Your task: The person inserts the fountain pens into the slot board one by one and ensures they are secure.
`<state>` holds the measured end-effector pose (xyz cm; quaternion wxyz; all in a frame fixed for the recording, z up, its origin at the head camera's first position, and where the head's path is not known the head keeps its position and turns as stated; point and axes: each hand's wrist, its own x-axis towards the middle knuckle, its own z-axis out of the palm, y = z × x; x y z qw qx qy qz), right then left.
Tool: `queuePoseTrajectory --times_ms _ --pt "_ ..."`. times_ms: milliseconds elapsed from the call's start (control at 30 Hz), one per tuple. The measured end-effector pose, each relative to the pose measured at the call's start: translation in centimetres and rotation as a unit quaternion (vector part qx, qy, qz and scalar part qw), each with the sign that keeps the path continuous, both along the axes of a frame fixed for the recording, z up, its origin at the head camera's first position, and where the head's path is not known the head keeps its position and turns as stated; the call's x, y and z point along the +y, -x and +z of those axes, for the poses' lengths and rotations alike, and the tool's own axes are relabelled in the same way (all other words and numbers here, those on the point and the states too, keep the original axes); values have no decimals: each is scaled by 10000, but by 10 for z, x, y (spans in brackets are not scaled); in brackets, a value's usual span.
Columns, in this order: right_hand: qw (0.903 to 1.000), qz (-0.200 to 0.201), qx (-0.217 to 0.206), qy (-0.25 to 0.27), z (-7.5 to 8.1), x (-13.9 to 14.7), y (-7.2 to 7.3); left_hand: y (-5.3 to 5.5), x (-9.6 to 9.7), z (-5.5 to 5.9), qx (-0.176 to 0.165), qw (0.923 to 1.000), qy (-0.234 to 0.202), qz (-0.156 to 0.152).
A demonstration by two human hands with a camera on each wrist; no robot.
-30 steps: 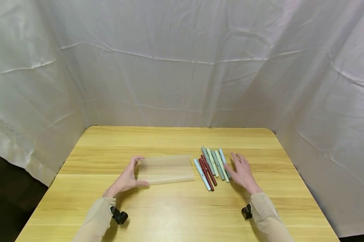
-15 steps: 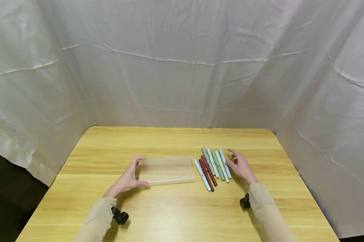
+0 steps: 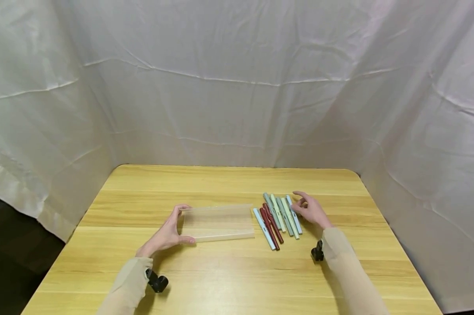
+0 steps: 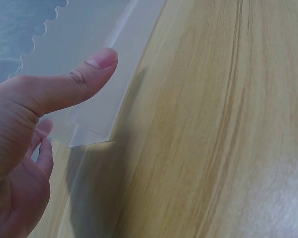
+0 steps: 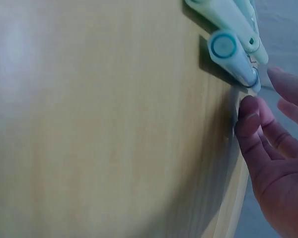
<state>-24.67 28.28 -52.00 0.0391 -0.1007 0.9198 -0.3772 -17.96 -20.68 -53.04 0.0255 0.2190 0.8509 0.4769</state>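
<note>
on the surface (image 3: 221, 280), your left grip (image 3: 167, 232) clamps the clear tray (image 3: 217, 224) across its width. the pen row (image 3: 278, 213) lies right of it. the rightmost light blue pen (image 3: 296, 222) runs lengthwise away from you, just beside your nearer right grip (image 3: 313, 213): digits bent, apart, nothing visibly held; contact cannot be told.

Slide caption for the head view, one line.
Left hand holding a clear tray at one end, right hand beside a row of pens, wooden table below.
</note>
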Motion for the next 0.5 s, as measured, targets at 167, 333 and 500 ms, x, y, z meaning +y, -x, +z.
queuePoseTrajectory --times_ms 167,333,500 --pt "9995 294 -128 -69 2 3 5 -1 0 3 -188 9998 -19 37" --pt "9983 506 -298 -56 4 4 9 -1 1 3 -277 9996 -13 45" --pt "9975 589 -382 -84 6 3 12 0 2 4 -319 9995 -20 49"
